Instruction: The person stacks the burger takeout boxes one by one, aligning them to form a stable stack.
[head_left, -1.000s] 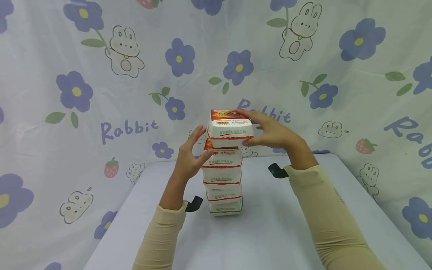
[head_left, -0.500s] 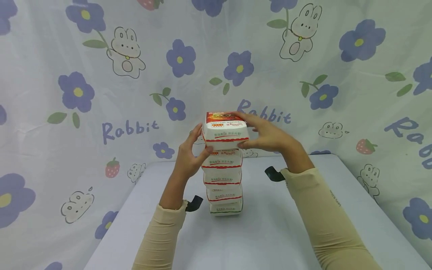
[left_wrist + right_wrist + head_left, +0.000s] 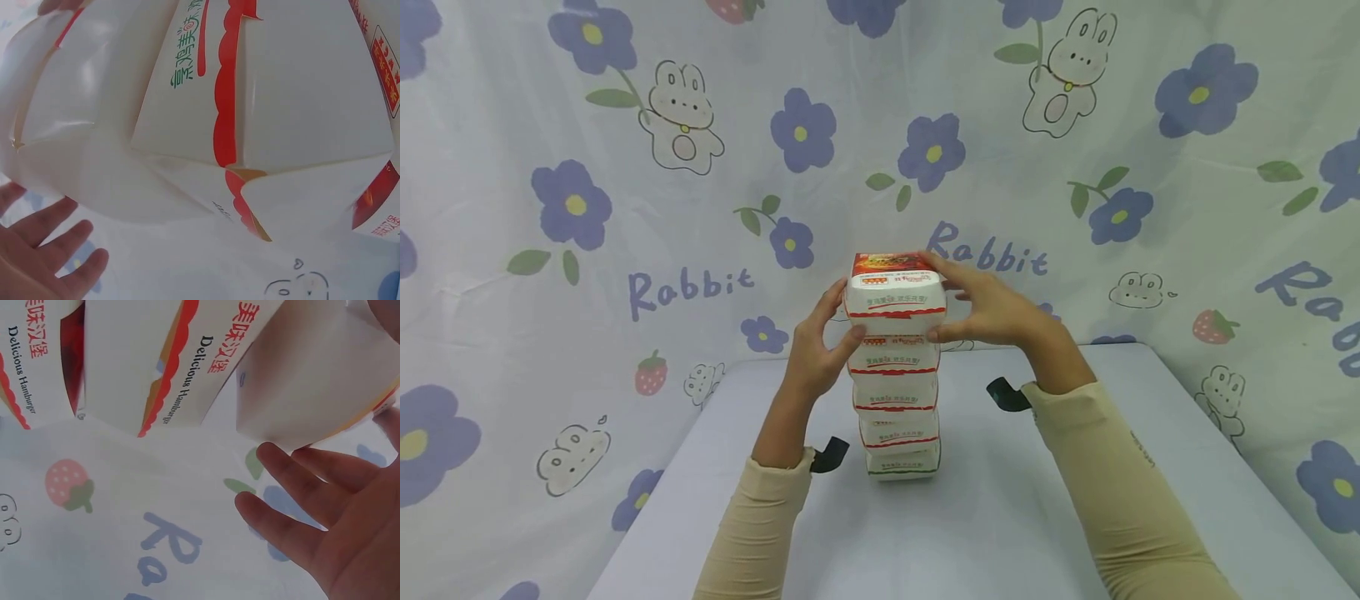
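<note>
Several white paper burger boxes [image 3: 895,390] with red trim stand in one column; the lowest has a green line. On top is a burger box [image 3: 897,293] with a red printed lid, touching or nearly touching the one below. My right hand [image 3: 992,308] grips its right side, thumb at the lower front corner and fingers toward the back. My left hand [image 3: 816,346] is at its left side, thumb touching the lower front corner. In the left wrist view, the left fingers [image 3: 78,232] are spread and mostly straight. The right wrist view shows some right fingers [image 3: 284,540] extended below the box.
A white-covered table [image 3: 1000,500] bears the column near its middle. Behind hangs a curtain [image 3: 865,75] printed with flowers and rabbits. The column leans slightly, its boxes not quite aligned. Black wrist mounts [image 3: 830,455] stick out from both sleeves.
The top burger box has moved left and down onto or close to the column, with my right hand following. My left hand has stayed nearly in place and now meets the box's left side.
</note>
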Demonstrator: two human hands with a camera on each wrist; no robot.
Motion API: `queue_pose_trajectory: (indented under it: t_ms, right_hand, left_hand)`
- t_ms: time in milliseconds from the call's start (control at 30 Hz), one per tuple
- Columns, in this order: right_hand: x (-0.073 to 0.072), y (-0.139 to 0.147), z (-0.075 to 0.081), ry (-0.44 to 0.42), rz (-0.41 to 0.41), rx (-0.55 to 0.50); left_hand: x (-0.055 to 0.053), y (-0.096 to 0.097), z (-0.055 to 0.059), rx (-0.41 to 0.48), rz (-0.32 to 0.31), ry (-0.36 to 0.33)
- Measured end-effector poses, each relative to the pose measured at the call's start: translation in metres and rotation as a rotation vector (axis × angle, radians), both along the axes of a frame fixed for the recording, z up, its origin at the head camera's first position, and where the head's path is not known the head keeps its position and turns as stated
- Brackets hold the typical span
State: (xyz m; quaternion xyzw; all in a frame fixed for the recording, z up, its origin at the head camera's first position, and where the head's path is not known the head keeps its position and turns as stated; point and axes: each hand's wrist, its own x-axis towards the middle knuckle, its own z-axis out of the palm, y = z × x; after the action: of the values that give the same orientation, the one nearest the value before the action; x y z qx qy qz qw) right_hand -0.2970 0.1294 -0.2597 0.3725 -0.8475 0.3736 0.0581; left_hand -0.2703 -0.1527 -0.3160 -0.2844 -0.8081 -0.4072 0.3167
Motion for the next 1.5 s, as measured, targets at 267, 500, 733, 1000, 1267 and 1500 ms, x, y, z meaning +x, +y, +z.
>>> queue_pose_trajectory:
  t_ms: [267, 500, 733, 1000, 1267, 1500]
  right_hand:
    - [0.0017, -0.0022, -0.0051, 0.027, -0.010, 0.002]
    - [-0.0008, -0.0029, -0.0049, 0.045, 0.038, -0.029]
    - [-0.0017, -0.0038, -0.0069, 0.079, 0.053, -0.048]
    - [0.0006, -0.0031, -0.0086, 0.095, 0.054, -0.068]
    - [-0.0002, -0.0015, -0.0062, 0.063, 0.027, -0.047]
    - [-0.0015, -0.0027, -0.0065, 0.053, 0.077, -0.053]
  left_hand:
    - [-0.0004, -0.0025, -0.0024, 0.018, -0.017, -0.002]
    - [0.0002, -0.0030, -0.0021, 0.038, -0.042, -0.002]
    - [-0.0012, -0.0023, -0.0036, 0.049, -0.048, -0.005]
    - [0.0007, -0.0028, -0.0036, 0.050, -0.021, -0.050]
    - [0.0059, -0.0007, 0.0018, -0.055, 0.033, -0.032]
    - [0.0051, -0.0002, -0.0002, -0.018, -0.010, -0.031]
